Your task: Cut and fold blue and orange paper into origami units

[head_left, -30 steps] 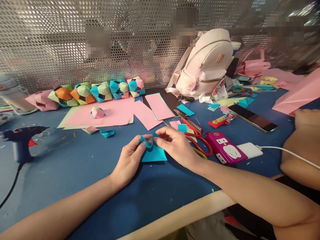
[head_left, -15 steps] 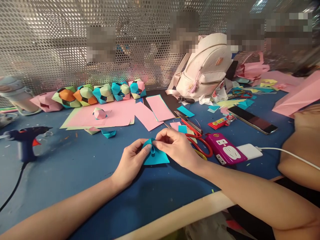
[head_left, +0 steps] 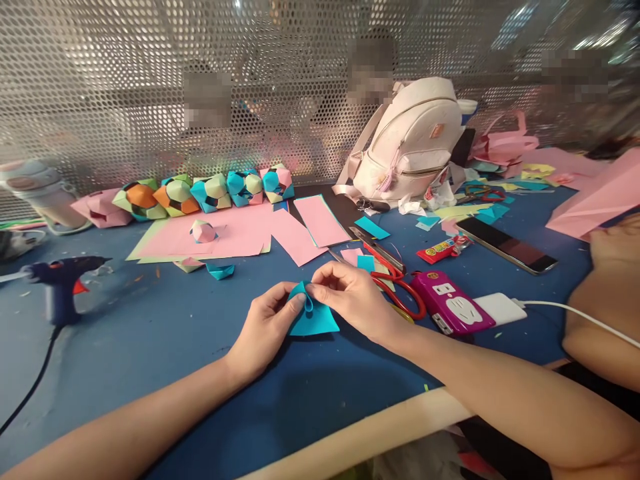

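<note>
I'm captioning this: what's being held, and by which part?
Blue paper, pinched at its looped upper part by the left hand and right hand.

The top edge of the blue paper, an open U-shaped dip a second ago, is now drawn into a narrow closed loop. The left hand and right hand have their fingertips closer together. At the far left, the glue gun shows farther into view, its white stick visible.

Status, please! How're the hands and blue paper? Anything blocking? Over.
Left hand and right hand pinching blue paper. Part of it bent into a loop. Red-handled scissors near right hand, not blocking.
</note>
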A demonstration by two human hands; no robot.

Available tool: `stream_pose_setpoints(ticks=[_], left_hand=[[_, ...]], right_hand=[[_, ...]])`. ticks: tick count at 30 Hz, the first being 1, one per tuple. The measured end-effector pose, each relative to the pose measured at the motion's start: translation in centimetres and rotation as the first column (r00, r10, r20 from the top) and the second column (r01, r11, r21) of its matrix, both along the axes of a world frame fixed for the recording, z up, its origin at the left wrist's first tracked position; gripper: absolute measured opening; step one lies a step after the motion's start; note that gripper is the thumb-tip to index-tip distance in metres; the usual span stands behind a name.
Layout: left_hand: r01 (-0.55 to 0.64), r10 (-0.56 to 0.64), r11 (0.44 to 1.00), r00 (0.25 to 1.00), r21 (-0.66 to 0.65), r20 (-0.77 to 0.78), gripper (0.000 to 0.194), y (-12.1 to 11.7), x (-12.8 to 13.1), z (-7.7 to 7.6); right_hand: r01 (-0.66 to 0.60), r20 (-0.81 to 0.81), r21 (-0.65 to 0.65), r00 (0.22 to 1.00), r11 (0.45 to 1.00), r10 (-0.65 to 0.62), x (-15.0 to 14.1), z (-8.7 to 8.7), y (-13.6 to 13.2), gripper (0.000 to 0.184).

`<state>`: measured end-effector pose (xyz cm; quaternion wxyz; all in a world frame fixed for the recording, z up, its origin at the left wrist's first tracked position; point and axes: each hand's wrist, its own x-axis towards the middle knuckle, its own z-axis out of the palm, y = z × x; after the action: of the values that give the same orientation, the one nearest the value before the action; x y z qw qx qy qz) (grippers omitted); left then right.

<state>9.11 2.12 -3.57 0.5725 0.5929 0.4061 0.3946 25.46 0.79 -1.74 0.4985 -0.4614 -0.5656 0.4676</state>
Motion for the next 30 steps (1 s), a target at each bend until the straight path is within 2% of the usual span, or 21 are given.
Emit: stream_pose_setpoints(ticks=[8,14,18,24,27,30], left_hand=[[-0.002,0.002,0.999,1.000,0.039,0.002,0.027,-0.2,-0.1,-0.1],[-0.042,0.051,0.997,0.990,-0.071,0.134,0.026,0.3,0.0,-0.6],[-0.100,0.131,0.983,0.971,-0.155,0.202,0.024,0.4,0.4,-0.2],[-0.045,0.161,0.944,0.927,-0.326,0.340,0.022,0.5,0.4,0.8],[-0.033,0.170,0.935,0.916,-0.352,0.365,0.022,0.5,0.3,0.9],[-0.010,0.150,0.935,0.917,-0.355,0.369,0.022,0.5,0.4,0.9]], right_hand=[[0.000,-0.015,-0.026,1.000,1.000,0.000,0.0,0.2,-0.2,0.025],[0.019,-0.023,-0.051,1.000,0.999,-0.020,0.1,0.0,0.0,0.020],[0.021,0.026,-0.025,0.999,0.999,-0.021,0.3,-0.5,0.5,0.023],[-0.012,0.085,0.018,0.996,1.000,0.011,0.5,-1.5,1.1,0.010],[0.027,0.115,0.034,0.993,0.999,-0.031,0.6,-1.6,1.2,0.012],[0.013,0.124,0.016,0.992,1.000,-0.015,0.6,-1.5,1.1,0.013]])
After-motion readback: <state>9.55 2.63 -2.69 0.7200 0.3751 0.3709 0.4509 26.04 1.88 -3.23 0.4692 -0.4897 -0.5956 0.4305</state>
